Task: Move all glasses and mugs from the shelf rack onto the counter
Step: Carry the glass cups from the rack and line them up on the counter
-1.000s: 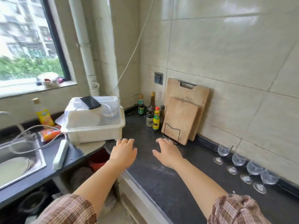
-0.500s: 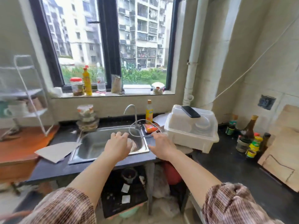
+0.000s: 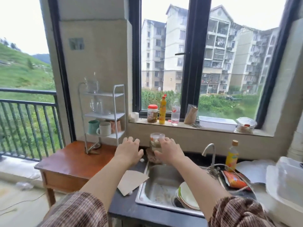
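A white three-tier shelf rack (image 3: 117, 102) stands on a small wooden table (image 3: 70, 161) at the left. Its top tier holds clear glasses (image 3: 91, 84), and the middle tier has more clear glasses (image 3: 97, 105). On the bottom tier sit a green mug (image 3: 93, 126), a white mug (image 3: 104, 129) and a brown mug (image 3: 116, 126). My left hand (image 3: 129, 150) and my right hand (image 3: 168, 150) reach forward over the dark counter (image 3: 127, 208), both empty with fingers spread. They hover to the right of the rack, a little lower than its bottom tier.
A steel sink (image 3: 160, 185) with stacked plates (image 3: 186, 197) lies under my right arm. A lidded jar (image 3: 156, 140) stands behind my right hand. Bottles and containers line the windowsill (image 3: 188, 126). A white dish box (image 3: 287, 185) sits at the right, and cardboard (image 3: 131, 179) lies beside the sink.
My view has swung left from the wine glasses on the far counter, past the sink, to the shelf rack. Both hands stay empty and stretched out in front.
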Available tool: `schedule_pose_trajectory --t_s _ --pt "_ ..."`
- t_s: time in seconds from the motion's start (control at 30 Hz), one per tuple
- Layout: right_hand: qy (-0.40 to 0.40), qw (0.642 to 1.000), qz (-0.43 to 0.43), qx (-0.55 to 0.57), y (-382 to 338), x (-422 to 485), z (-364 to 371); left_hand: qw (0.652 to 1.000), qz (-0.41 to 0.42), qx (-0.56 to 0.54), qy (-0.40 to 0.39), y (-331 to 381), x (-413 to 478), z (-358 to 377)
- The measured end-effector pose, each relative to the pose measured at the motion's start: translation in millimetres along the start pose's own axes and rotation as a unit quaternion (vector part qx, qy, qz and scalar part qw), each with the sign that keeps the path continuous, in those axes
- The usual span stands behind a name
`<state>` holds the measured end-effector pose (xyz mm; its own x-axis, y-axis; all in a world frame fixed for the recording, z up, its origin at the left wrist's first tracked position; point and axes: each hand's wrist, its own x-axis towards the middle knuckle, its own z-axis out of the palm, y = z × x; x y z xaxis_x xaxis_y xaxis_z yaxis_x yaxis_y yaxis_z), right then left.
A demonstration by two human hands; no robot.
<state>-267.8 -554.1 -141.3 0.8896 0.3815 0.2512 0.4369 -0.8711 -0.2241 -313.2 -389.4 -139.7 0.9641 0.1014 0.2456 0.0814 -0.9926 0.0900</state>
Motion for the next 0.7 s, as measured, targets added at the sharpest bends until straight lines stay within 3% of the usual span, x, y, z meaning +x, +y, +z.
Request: schedule_pose_trajectory --t_s 0.37,0.7 --pt "0.023 0.995 -0.093 0.019 -108 210 20 0.991 -0.113 -0.044 0.061 -159 142 -39" --pt "0.115 0.981 -0.156 0.003 -197 379 8 0.982 -0.088 -0.059 0.155 -299 274 -66"
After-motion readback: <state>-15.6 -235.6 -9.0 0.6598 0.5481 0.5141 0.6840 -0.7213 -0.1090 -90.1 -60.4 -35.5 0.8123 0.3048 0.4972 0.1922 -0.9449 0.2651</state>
